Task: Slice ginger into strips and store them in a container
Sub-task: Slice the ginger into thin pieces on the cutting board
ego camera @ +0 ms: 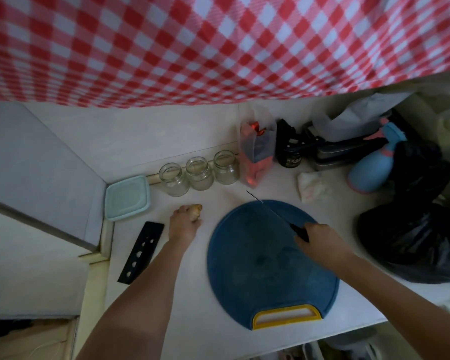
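The left grip has its fingers curled round the ginger, held low on the white surface just left of the round blue cutting board. The right grip is clamped on the black handle of the knife, whose blade slants over the board's far edge. Behind the ginger stand a lidded pale-blue container and three open glass jars in a row. A black knife sheath lies beside the left forearm.

Board looks like matt blue plastic, jars clear shiny glass, bag glossy black plastic, and the checked cloth is soft.
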Motion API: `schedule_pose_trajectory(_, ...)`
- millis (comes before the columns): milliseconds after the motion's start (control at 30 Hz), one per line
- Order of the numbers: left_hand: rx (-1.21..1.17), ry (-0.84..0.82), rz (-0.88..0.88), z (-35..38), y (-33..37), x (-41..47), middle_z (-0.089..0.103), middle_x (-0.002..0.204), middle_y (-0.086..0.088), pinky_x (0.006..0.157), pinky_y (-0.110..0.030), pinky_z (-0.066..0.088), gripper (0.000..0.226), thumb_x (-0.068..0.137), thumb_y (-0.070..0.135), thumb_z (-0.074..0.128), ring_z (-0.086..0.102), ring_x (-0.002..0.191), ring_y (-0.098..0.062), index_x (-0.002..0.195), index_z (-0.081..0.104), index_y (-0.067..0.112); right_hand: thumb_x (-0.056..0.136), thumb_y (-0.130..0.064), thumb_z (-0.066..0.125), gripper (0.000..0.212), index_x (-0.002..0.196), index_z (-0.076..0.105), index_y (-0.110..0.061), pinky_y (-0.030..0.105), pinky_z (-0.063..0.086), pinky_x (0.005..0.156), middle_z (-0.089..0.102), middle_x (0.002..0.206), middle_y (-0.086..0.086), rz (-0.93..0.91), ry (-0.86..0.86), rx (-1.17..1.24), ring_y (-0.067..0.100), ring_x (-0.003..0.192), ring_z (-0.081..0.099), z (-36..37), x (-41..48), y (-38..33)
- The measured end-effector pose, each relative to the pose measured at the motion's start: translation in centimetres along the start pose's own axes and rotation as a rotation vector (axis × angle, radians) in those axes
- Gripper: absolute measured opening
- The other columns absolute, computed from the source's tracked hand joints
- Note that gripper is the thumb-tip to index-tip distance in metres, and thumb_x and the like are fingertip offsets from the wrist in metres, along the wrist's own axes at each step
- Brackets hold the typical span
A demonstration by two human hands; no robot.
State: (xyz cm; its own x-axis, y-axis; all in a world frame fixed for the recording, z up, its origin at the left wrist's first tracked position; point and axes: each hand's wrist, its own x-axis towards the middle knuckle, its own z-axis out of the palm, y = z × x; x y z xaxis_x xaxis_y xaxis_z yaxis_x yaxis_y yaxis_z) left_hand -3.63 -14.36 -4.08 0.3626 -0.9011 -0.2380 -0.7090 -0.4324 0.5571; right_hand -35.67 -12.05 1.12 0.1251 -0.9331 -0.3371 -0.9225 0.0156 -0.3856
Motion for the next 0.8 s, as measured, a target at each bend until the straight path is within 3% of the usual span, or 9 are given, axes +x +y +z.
schedule_pose_trajectory(167, -0.042, 0.020, 0.181, 1.0, 1.2, -2.1, 0.053, 0.114, -0.009, 0.091, -0.036, 0.046, 0.055, 0.068, 0.018, 0.081, 0.054, 0.104, -0.024, 0.116, 0.055, 0.011, 0.097, -0.035, 0.048, 0.023, 0.085, 0.045, -0.015, 0.023, 0.034, 0.050, 0.048, 0.069, -0.003, -0.045, -0.007, -0.031, 0.012, 0.059, 0.047, 0.4, -0.7, 1.1)
schedule_pose_trajectory(367, 0.016, -0.057, 0.431, 4.8, 4.0, -8.3, 0.046, 0.117, -0.002, 0.086, -0.017, 0.036, 0.058, 0.069, 0.023, 0.082, 0.047, 0.104, -0.014, 0.118, 0.052, 0.013, 0.096, -0.033, 0.050, 0.021, 0.092, 0.051, -0.013, 0.027, 0.040, 0.058, 0.057, 0.076, 0.002, -0.038, -0.010, 0.127, 0.018, 0.067, 0.054, 0.8, -1.0, 1.4)
schedule_pose_trajectory(467, 0.001, -0.068, 0.440, 7.2, 4.8, -10.4, 0.044, 0.114, -0.001, 0.086, -0.015, 0.033, 0.055, 0.070, 0.022, 0.080, 0.045, 0.105, -0.014, 0.116, 0.051, 0.013, 0.095, -0.039, 0.050, 0.028, 0.084, 0.052, -0.014, 0.021, 0.035, 0.050, 0.052, 0.068, -0.002, -0.032, -0.048, 0.214, 0.012, 0.060, 0.051, 1.0, -1.5, 1.6)
schedule_pose_trajectory(600, -0.002, -0.074, 0.449, 9.4, 5.6, -11.8, 0.043, 0.117, -0.003, 0.093, -0.021, 0.037, 0.053, 0.074, 0.022, 0.077, 0.044, 0.108, -0.015, 0.118, 0.048, 0.012, 0.094, -0.054, 0.041, 0.045, 0.072, 0.047, -0.015, 0.019, 0.033, 0.050, 0.049, 0.063, -0.002, -0.038, -0.092, 0.245, 0.008, 0.056, 0.047, 1.4, -2.4, 2.2)
schedule_pose_trajectory(800, -0.028, -0.025, 0.430, 10.6, 6.0, -12.2, 0.044, 0.117, -0.004, 0.096, -0.026, 0.040, 0.053, 0.075, 0.023, 0.075, 0.045, 0.109, -0.017, 0.120, 0.048, 0.012, 0.094, -0.057, 0.026, 0.057, 0.075, 0.051, -0.009, 0.024, 0.040, 0.062, 0.055, 0.069, 0.005, -0.014, -0.120, 0.307, 0.013, 0.062, 0.050, 2.3, -2.9, 3.1)
